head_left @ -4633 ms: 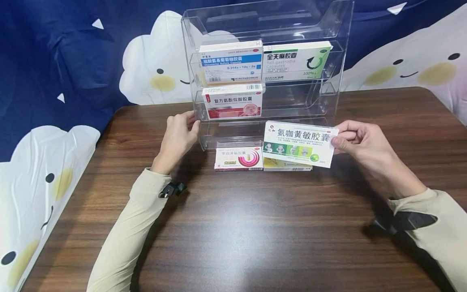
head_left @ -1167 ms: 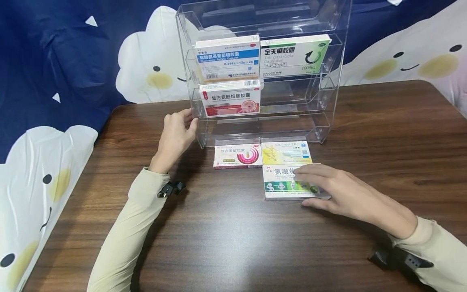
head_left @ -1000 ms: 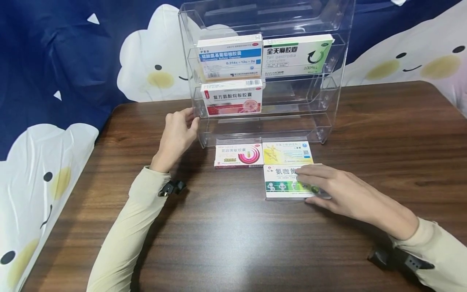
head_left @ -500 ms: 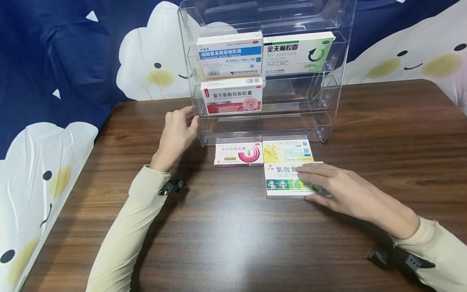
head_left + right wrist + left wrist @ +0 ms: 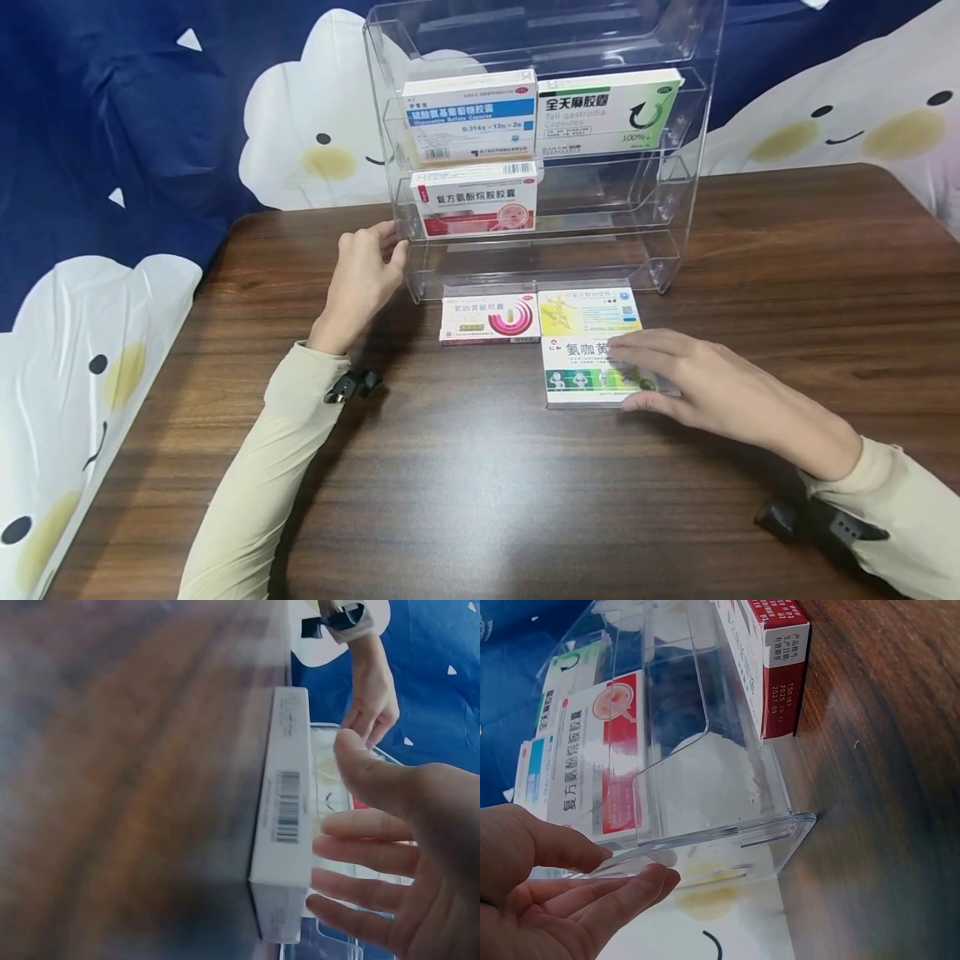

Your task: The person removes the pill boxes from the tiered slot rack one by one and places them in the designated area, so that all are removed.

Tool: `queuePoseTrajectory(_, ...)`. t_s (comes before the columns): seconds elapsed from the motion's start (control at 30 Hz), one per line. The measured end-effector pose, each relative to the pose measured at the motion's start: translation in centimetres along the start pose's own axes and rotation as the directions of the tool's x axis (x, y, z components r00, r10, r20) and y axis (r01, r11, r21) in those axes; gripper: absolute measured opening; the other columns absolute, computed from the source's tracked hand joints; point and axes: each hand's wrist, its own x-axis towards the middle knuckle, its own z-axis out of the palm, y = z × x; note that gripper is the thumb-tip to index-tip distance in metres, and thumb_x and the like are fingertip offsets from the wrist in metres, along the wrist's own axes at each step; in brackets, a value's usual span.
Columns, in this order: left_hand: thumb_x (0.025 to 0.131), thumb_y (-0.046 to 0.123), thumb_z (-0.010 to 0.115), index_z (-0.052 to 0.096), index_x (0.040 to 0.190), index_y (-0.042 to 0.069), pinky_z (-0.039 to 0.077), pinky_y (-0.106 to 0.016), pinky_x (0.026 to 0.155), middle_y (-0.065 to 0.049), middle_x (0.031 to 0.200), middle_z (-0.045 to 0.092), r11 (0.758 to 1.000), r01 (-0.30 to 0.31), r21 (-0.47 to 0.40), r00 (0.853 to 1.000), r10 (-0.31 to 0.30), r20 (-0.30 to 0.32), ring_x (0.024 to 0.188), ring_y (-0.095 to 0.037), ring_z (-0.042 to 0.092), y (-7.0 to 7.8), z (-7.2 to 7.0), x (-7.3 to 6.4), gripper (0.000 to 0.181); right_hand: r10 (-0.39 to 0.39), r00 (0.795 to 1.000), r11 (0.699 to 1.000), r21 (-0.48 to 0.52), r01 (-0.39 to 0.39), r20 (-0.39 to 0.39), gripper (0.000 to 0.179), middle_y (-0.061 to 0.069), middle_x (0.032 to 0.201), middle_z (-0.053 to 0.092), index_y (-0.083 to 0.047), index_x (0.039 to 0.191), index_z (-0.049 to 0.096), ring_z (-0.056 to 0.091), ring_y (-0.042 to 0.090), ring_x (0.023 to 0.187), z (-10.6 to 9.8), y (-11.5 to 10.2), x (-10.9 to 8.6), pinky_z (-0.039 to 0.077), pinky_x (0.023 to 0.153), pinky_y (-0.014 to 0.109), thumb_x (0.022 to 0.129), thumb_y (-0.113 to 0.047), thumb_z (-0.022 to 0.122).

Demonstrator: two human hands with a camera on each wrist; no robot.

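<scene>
Flat white-green cardboard box (image 5: 587, 373) came down beneath my spread right hand (image 5: 708, 392); my left hand (image 5: 360, 279) pinches the tiered clear-plastic rack (image 5: 600, 236) holding three white cartons (image 5: 470, 121).

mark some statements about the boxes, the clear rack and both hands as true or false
1. The left hand pinches the side of the clear rack. True.
2. Both hands hold the rack. False: the right hand partly covers the green-banded box instead.
3. The blue-striped box stands above the red-and-white box. True.
4. All boxes are in the rack. False: three lie on the table.
5. The pink-ringed box lies beside the yellow-and-white box. True.
</scene>
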Motion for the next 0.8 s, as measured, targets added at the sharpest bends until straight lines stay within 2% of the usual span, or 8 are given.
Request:
queuePoseTrajectory(0.13,0.092,0.002,0.054,0.061,0.119,-0.014,0.055,-0.039,0.085,-0.026,0.111,0.066,1.0,-0.001,-0.001,1.0,0.001,0.002,0.1,-0.031,0.068,0.1,0.0,0.0,0.032,0.044,0.998,0.998,0.052,-0.041,-0.054,0.046,0.02,0.119,0.064,0.002,0.119,0.065,0.063,0.036,0.107,-1.2,0.4,1.6,0.053,0.086,0.05,0.08,-0.02,0.076)
queuePoseTrajectory(0.3,0.092,0.003,0.054,0.061,0.119,-0.013,0.055,-0.039,0.086,-0.025,0.112,0.065,1.0,-0.001,0.008,1.0,0.001,0.006,0.101,-0.031,0.067,0.1,0.1,0.0,0.032,0.166,0.979,0.979,0.139,-0.149,-0.117,0.038,0.016,0.115,0.068,0.001,0.117,0.066,0.065,0.032,0.106,-2.1,1.5,4.9,0.052,0.089,0.048,0.082,-0.011,0.075)
queuePoseTrajectory(0.4,0.092,0.003,0.054,0.061,0.119,-0.013,0.055,-0.039,0.085,-0.025,0.111,0.066,1.0,0.002,0.017,1.0,-0.002,0.004,0.1,-0.031,0.068,-0.1,0.1,0.0,0.032,0.26,0.954,0.947,0.229,-0.223,-0.147,0.034,0.014,0.114,0.069,0.0,0.116,0.067,0.066,0.028,0.104,-1.9,2.2,7.2,0.052,0.09,0.043,0.084,-0.009,0.074)
queuePoseTrajectory(0.5,0.092,0.003,0.054,0.061,0.119,-0.013,0.055,-0.039,0.085,-0.025,0.111,0.066,1.0,0.001,0.013,1.0,-0.002,0.006,0.1,-0.031,0.068,-0.1,0.2,0.0,0.032,0.361,0.918,0.897,0.332,-0.293,-0.165,0.032,0.014,0.115,0.068,0.0,0.117,0.067,0.066,0.026,0.103,-1.4,2.5,9.1,0.052,0.091,0.039,0.087,-0.01,0.072)
queuePoseTrajectory(0.6,0.092,0.003,0.054,0.061,0.119,-0.013,0.055,-0.039,0.085,-0.025,0.11,0.066,1.0,0.007,0.011,1.0,-0.007,0.006,0.1,-0.031,0.068,-0.2,0.2,-0.1,0.033,0.406,0.893,0.868,0.388,-0.31,-0.193,0.03,0.015,0.114,0.068,0.001,0.115,0.067,0.067,0.026,0.101,-0.9,2.6,10.6,0.053,0.09,0.036,0.087,-0.01,0.071)
queuePoseTrajectory(0.8,0.091,0.003,0.055,0.062,0.118,-0.012,0.055,-0.039,0.085,-0.025,0.108,0.067,1.0,0.003,0.024,1.0,-0.003,-0.006,0.099,-0.03,0.068,-0.2,0.1,0.0,0.031,0.378,0.881,0.896,0.351,-0.272,-0.284,0.028,0.014,0.109,0.07,0.001,0.111,0.069,0.068,0.023,0.096,-0.7,3.0,12.5,0.054,0.087,0.032,0.085,-0.008,0.073)
